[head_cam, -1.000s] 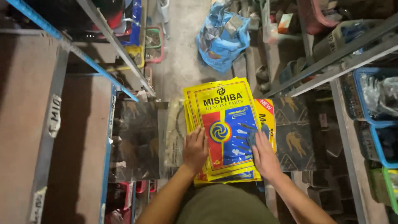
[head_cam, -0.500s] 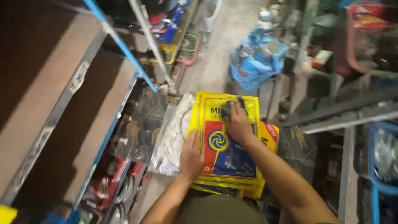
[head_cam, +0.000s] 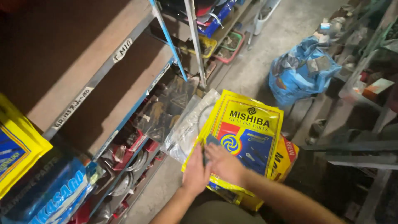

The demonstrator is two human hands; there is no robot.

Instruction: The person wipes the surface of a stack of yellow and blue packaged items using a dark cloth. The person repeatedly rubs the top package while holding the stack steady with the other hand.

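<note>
A stack of flat yellow packets [head_cam: 253, 132] with a blue and red printed panel lies in front of me, tilted toward the floor. My left hand [head_cam: 195, 173] grips the stack's lower left edge. My right hand [head_cam: 224, 164] lies flat on the top packet near that same corner, fingers spread, almost touching the left hand. A clear plastic packet [head_cam: 188, 128] sticks out from under the stack on the left. More yellow packets [head_cam: 284, 159] show beneath on the right.
A metal rack with brown shelves [head_cam: 95, 83] runs along the left, with packets [head_cam: 25, 166] at its near end and dark bagged parts [head_cam: 166, 103] lower down. A blue bag [head_cam: 298, 74] sits on the concrete floor. Another rack [head_cam: 360, 149] stands at the right.
My right hand slid from the top edge of the stack down to its lower left corner beside my left hand. The view swung left toward the shelves.
</note>
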